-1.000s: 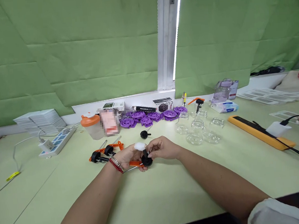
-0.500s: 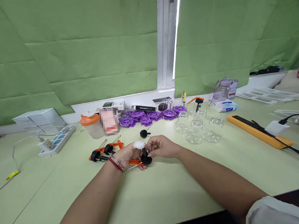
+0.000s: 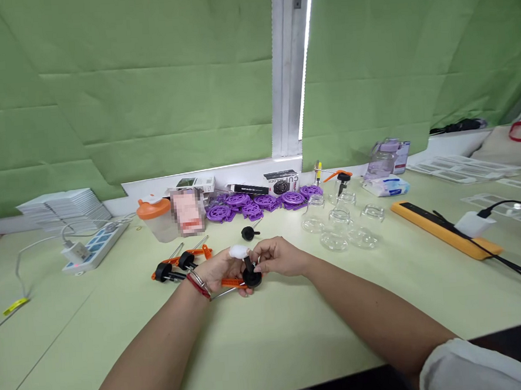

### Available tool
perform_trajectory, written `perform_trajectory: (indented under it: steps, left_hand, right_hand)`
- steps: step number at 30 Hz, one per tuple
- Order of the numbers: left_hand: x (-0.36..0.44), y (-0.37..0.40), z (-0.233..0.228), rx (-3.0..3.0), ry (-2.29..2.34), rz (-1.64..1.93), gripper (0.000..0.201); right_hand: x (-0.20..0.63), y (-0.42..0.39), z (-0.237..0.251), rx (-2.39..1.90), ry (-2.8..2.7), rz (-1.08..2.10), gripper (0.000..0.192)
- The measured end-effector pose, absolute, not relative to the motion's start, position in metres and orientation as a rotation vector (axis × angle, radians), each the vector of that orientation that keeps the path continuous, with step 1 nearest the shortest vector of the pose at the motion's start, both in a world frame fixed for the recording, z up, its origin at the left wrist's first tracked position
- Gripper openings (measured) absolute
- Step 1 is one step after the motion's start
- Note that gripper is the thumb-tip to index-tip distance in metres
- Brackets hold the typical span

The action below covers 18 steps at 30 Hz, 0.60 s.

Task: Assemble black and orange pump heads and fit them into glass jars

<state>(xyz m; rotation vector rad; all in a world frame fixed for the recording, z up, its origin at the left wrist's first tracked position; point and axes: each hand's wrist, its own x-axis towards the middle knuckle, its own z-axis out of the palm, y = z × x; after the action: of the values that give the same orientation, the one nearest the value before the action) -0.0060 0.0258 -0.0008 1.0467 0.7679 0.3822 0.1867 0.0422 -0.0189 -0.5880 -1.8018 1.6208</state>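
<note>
My left hand [image 3: 218,269] has its grip closed on a pump [image 3: 246,276], a black cap on an orange arm with a thin metal tube running out under the palm; the thumb wears a white wrap. My right hand [image 3: 279,256] pinches the pump's black stem from above with a narrow fingertip grip, so one hand steadies the piece while the other works its top, as I read it. The pump sits just above the counter [image 3: 295,328], between both hands and nearer to me than everything else. Left of the pump lie two more pumps [image 3: 176,266], side by side, close enough to reach without shifting. Just behind the pump rests a loose black knob [image 3: 248,233], and farther back a row of purple wheels [image 3: 261,202] lines the wall. Right of the pump stand clear glass jars [image 3: 342,228], mouths up, grouped together. Farther right lies an orange strip [image 3: 443,229] with a black cable across it. Far left of the pump sit a cup [image 3: 154,219], a power strip [image 3: 94,250] and stacked white trays [image 3: 62,205]. The counter is pale green; green blinds [image 3: 126,91] cover the window behind.
</note>
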Motion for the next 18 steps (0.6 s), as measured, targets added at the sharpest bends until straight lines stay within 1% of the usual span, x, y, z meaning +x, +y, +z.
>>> perform_trajectory:
  steps: [3, 13, 18]
  left_hand:
    - [-0.006, 0.0253, -0.0003, 1.054, 0.749, 0.385, 0.05]
    - [-0.0043, 0.0238, 0.0022, 1.047, 0.779, 0.389, 0.054]
    - [-0.0048, 0.0233, 0.002, 1.058, 0.767, 0.398, 0.051]
  right_hand:
    - [0.1862, 0.0421, -0.0194, -0.583, -1.789, 1.639, 0.031]
    - [0.1859, 0.042, -0.0213, -0.56, -1.808, 1.636, 0.032]
    - [0.1857, 0.042, -0.0214, -0.575, -1.805, 1.62, 0.034]
